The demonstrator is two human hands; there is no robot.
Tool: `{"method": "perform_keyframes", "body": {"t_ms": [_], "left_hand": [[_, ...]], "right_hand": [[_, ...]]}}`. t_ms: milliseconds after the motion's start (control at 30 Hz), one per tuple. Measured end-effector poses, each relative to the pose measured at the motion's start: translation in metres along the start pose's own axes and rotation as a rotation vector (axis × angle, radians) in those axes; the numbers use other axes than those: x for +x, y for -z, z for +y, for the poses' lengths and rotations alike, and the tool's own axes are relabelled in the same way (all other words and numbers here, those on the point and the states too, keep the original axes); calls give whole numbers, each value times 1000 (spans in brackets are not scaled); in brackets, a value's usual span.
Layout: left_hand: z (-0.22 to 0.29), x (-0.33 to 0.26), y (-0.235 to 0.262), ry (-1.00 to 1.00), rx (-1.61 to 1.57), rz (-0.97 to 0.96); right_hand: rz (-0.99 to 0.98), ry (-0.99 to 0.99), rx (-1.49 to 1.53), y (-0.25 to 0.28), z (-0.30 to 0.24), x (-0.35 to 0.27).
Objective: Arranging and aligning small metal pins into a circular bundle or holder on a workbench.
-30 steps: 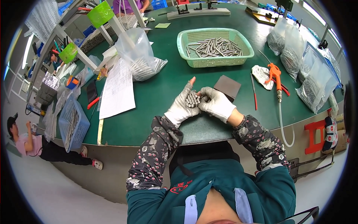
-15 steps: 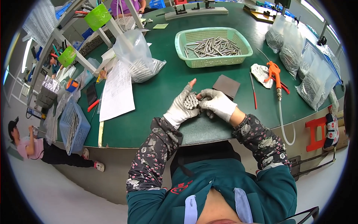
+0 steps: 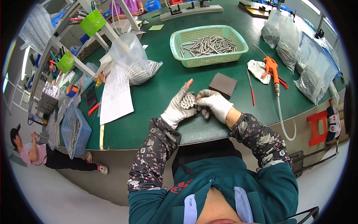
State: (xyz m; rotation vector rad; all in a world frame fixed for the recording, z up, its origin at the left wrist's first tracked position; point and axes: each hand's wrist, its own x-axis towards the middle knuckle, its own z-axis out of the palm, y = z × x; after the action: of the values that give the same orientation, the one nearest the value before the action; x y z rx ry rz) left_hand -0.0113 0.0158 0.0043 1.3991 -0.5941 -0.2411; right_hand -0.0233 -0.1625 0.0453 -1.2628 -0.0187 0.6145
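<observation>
A bundle of metal rods (image 3: 188, 101), its round ends turned up toward me, is gripped in my left hand (image 3: 176, 108). That hand wears a white glove with bare fingertips, and its thumb points up. My right hand (image 3: 216, 105), gloved the same way, is curled at the bundle's right side with thumb and fingers pinched together; what lies between them, if anything, is too small to make out. Just beyond my right hand lies a dark square block (image 3: 223, 85). Farther off, a pale green basket (image 3: 211, 64) holds many loose metal rods (image 3: 211, 45).
Right of the block lie a thin red-handled tool (image 3: 252, 96), a white cloth (image 3: 257, 71) and an orange air gun (image 3: 271, 69) with a hose. Bags of parts (image 3: 315, 84) stand at the right edge. Leftward are papers (image 3: 117, 99), a bag (image 3: 130, 61) and a blue basket (image 3: 81, 130).
The whole view has shifted slightly. Both hands keep nearly the same pose around the bundle, with only small finger movement in my right hand.
</observation>
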Motion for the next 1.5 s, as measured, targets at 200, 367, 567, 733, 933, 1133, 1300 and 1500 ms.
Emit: {"method": "perform_keyframes", "body": {"t_ms": [200,367,567,733,933,1133,1300,1500], "left_hand": [[-2,0,1,-6,46,44],[7,1,-1,23,-70,2],[8,0,-3,21,-17,0],[8,0,-3,-10,69,-21],[9,0,-6,36,141,48],[6,0,-5,35,206,94],[8,0,-5,38,119,36],[7,0,-3,35,98,16]], "right_hand": [[29,28,-2,-5,2,-4],[37,39,-25,-8,5,-5],[31,30,-10,-6,9,-5],[10,-8,45,-5,7,-5],[-16,-37,112,-1,7,-2],[-54,-95,138,1,1,-1],[-88,-139,97,4,-2,1],[-73,-140,51,2,-3,3]]}}
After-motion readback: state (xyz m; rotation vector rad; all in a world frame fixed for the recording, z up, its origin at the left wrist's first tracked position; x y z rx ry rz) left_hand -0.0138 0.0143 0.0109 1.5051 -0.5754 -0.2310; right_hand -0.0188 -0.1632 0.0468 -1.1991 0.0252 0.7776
